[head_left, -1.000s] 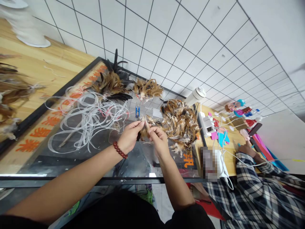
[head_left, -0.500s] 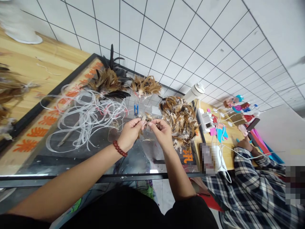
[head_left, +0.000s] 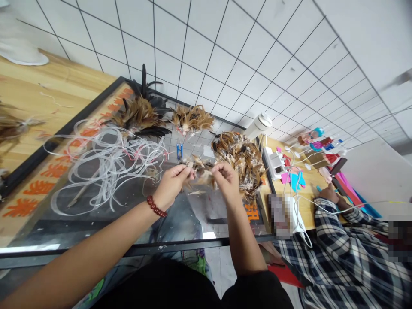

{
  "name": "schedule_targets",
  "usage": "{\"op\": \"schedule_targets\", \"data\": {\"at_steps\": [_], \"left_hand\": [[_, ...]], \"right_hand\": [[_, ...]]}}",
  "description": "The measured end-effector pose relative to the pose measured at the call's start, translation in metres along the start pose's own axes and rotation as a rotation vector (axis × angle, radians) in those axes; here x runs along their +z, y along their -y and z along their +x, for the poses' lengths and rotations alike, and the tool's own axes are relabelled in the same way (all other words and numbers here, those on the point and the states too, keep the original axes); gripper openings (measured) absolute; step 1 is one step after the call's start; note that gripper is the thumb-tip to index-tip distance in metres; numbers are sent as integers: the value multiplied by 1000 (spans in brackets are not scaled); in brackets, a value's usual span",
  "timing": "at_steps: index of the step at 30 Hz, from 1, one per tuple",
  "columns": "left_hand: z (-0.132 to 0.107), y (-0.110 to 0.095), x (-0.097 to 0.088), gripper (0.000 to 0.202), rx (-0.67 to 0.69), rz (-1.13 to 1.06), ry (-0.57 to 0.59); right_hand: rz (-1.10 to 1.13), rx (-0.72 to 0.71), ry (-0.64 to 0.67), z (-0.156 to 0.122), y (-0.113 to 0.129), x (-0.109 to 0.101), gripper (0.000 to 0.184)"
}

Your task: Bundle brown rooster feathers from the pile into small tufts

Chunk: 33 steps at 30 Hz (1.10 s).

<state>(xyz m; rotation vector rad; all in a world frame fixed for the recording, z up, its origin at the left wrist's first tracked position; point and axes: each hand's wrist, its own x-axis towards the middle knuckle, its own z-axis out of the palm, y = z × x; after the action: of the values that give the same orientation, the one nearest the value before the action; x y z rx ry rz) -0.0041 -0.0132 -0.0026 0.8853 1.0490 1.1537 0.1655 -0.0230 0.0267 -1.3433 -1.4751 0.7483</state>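
Over the glass tabletop, my left hand [head_left: 175,182], with a red bead bracelet [head_left: 156,207] on its wrist, is closed in a pinch at a small brown feather. My right hand [head_left: 228,179] is also pinched, with a thin dark feather at its fingertips. Loose brown and pale feathers [head_left: 198,162] lie just beyond and between the hands; they partly blend with what the fingers hold. To the right rises a large pile of brown feathers [head_left: 240,156]. Small blue-handled snips [head_left: 179,151] lie beyond my left fingers.
Tangled clear plastic strips [head_left: 107,167] cover the left. Behind are a brown feather bunch [head_left: 192,119] and a brown-and-black one [head_left: 138,112]. A white bottle [head_left: 259,125] stands by the tiled wall. A power strip [head_left: 277,163] and cables lie right, near a co-worker in a plaid sleeve [head_left: 328,227].
My hands have drawn apart, the right one moving right and the left slightly left. The view has shifted a little, so the tabletop things appear further left.
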Motion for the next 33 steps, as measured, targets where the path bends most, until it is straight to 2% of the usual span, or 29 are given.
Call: {"op": "schedule_targets", "data": {"at_steps": [1,3,5,6,8,10,13,15,18,21,24,26,29,31,33], "left_hand": [[2,-1,-1,30,12,-41,-55],[6,-4,-4,29,54,-136,-129],[8,-7,-5,27,84,-229,-173],[8,-8,-5,27,87,-268,-187],[8,-9,-5,25,85,-317,-203],[7,-9,-4,23,77,-336,-205],[6,-8,-4,22,74,-334,-198],[5,-8,-4,22,76,-341,-175],[3,-7,-3,23,26,-358,-85],[0,-6,-1,26,-31,-319,4],[-2,-5,1,27,-31,-285,23],[-2,-6,1,26,-19,-287,16],[-2,-7,1,25,6,-289,15],[-2,-7,1,25,-2,-275,31],[-3,-5,2,26,-41,-256,58]], "right_hand": [[22,57,12,2,0,-9,15],[-58,160,150,5,-1,-26,14],[-317,168,268,9,-2,-36,8],[-464,135,276,10,-3,-38,8],[-688,35,241,13,-2,-35,18],[-820,-18,233,15,-3,-26,22],[-991,11,269,20,-7,-15,22],[-1021,18,321,23,-13,-12,21],[-937,-16,389,28,-22,-15,17],[-710,4,263,28,-27,-19,14],[-273,132,149,26,-29,-21,12],[1,219,96,24,-27,-21,23],[255,285,53,19,-20,-18,44],[348,313,66,13,-13,-12,46],[391,330,68,5,-8,-1,41]]}}
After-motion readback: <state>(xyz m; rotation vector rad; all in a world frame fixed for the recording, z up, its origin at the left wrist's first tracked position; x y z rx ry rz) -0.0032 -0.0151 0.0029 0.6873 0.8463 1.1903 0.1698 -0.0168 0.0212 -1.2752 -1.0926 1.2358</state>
